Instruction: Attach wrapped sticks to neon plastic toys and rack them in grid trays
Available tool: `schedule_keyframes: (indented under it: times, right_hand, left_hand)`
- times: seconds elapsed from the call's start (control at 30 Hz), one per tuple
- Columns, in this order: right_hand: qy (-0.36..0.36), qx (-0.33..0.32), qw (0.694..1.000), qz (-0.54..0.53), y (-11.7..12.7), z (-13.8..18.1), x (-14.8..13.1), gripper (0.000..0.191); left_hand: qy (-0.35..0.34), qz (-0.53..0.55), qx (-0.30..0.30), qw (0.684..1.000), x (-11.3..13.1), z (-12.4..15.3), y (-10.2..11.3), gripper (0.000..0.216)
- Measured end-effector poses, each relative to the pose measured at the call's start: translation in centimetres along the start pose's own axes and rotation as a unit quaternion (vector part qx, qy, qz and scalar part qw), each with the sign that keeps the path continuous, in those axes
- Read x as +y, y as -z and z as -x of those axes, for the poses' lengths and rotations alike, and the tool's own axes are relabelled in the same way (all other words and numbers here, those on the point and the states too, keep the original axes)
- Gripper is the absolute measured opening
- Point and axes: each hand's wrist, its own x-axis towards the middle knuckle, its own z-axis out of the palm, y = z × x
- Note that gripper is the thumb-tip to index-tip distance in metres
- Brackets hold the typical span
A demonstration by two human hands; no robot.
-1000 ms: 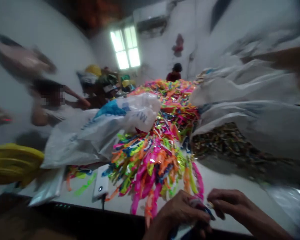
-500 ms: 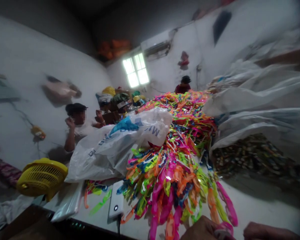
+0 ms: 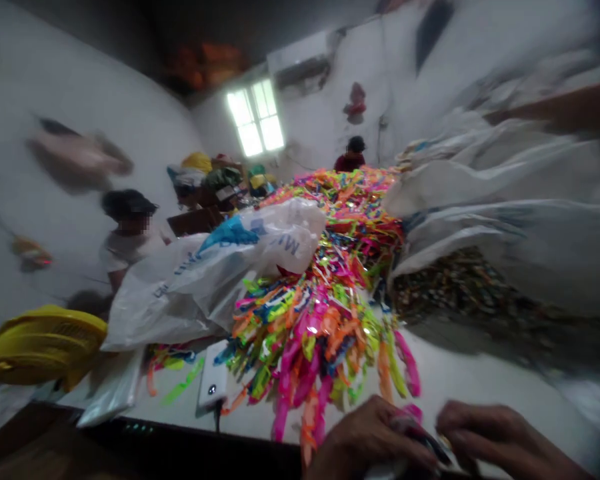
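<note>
Head view: curled left hand (image 3: 370, 440) grips pink piece (image 3: 409, 415); right hand (image 3: 485, 437) curled beside.

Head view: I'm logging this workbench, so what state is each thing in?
left hand, closed around a pink piece.
right hand, fingers curled beside it; grip too blurred to tell.
coloured strips, heaped loose, spilling toward the hands.
white bag, lying on its side against the heap.
white charger, cable plugged in.
yellow fan, too blurred to tell.
right sack, mouth open, dark pieces spilling out.
</note>
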Motion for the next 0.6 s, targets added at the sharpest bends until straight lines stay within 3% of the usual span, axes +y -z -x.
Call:
schedule_keyframes:
  times: [0.03, 0.07, 0.23, 0.43, 0.6]
  right_hand:
    - [-0.014, -0.050, 0.998, -0.022, 0.3, 0.2, -0.9, 0.029]
    - [-0.014, -0.054, 0.998, -0.041, 0.5, 0.4, -1.6, 0.028]
    - [-0.030, -0.041, 0.990, -0.129, 0.7, 0.9, -1.9, 0.022]
    - [-0.060, -0.047, 0.978, -0.196, 0.3, 1.4, -1.3, 0.023]
    - [-0.063, -0.040, 0.978, -0.193, 0.3, 1.1, -1.1, 0.027]
  left_hand:
    - [0.005, 0.001, -0.003, 1.000, -0.3, -0.1, 0.0, 0.034]
    - [-0.004, -0.002, -0.009, 1.000, -0.4, -0.1, -0.1, 0.035]
    - [-0.038, -0.069, -0.035, 0.996, 0.2, 0.2, -0.1, 0.028]
    - [-0.019, -0.095, -0.064, 0.993, 0.6, 0.2, -0.2, 0.029]
    - [-0.023, -0.117, -0.067, 0.991, 1.0, 0.3, -0.7, 0.031]
